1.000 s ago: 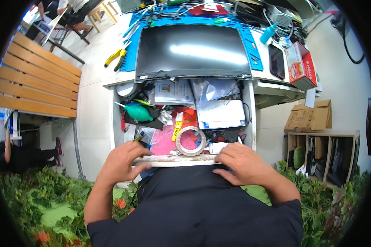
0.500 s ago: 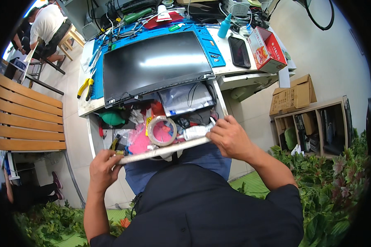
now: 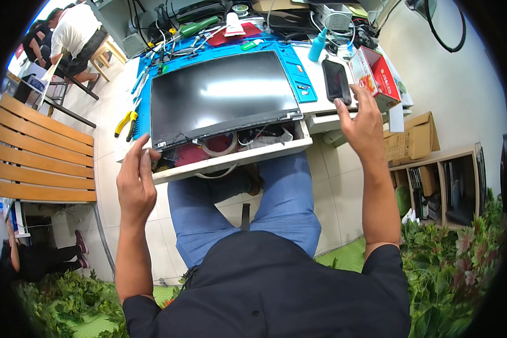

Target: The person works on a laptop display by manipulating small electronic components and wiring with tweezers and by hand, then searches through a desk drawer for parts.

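Note:
My left hand (image 3: 136, 183) is raised beside the left corner of the drawer (image 3: 236, 161), fingers stretched upward and nothing in them. Whether its fingertips touch the drawer or the screen corner, I cannot tell. My right hand (image 3: 361, 127) hangs in the air just below the black phone (image 3: 336, 81), thumb and fingers apart and holding nothing. A dark flat display panel (image 3: 222, 96) lies on the blue work mat (image 3: 303, 81), its lower edge over the partly pulled-out drawer. In the drawer show a tape roll (image 3: 222, 147), pink material and plastic bags, partly hidden by the panel.
Yellow-handled pliers (image 3: 127, 124) lie left of the mat. A light-blue bottle (image 3: 318, 46) and a red-and-white box (image 3: 377, 79) stand at the right. Tools and cables crowd the back. A slatted wooden bench (image 3: 42, 152) is at the left; a person (image 3: 76, 36) sits beyond.
Both hands have come off the drawer front. The drawer has slid inward under the panel. My right hand has moved up and right toward the phone; my left hand has moved up slightly.

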Tool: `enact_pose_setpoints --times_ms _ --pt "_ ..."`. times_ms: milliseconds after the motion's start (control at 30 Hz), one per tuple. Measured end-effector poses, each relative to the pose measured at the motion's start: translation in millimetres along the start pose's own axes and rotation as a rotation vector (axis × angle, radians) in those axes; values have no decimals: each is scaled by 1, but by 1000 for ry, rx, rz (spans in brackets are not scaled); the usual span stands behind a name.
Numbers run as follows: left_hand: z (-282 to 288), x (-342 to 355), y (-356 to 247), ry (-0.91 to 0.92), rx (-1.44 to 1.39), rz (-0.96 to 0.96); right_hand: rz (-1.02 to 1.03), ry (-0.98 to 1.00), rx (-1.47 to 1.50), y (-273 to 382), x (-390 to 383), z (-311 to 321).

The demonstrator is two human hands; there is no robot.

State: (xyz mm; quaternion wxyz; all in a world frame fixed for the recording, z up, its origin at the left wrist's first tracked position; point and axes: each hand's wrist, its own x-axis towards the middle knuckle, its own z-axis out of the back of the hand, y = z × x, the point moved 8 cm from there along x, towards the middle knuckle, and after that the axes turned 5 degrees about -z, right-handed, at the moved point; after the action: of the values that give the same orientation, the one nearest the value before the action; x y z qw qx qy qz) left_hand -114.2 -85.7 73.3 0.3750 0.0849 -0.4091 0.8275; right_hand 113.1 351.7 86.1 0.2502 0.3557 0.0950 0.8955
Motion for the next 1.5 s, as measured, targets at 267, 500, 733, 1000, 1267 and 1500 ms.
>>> enact_pose_setpoints --times_ms 267,500,733,1000,1267,1500 --pt "-78 159 2 285 -39 -196 -232 361 -267 -53 59 -66" --pt "-128 209 22 375 119 -149 -332 376 -276 -54 65 -73" --pt "-137 226 30 389 240 -266 -380 313 -268 -55 78 -74" --pt "-126 218 29 349 188 -232 -349 311 -293 -56 79 -76" --pt "-124 219 34 369 191 -187 -373 283 -233 -49 72 -66" --pt "-126 226 51 367 202 -179 -359 284 -250 -44 75 -64"
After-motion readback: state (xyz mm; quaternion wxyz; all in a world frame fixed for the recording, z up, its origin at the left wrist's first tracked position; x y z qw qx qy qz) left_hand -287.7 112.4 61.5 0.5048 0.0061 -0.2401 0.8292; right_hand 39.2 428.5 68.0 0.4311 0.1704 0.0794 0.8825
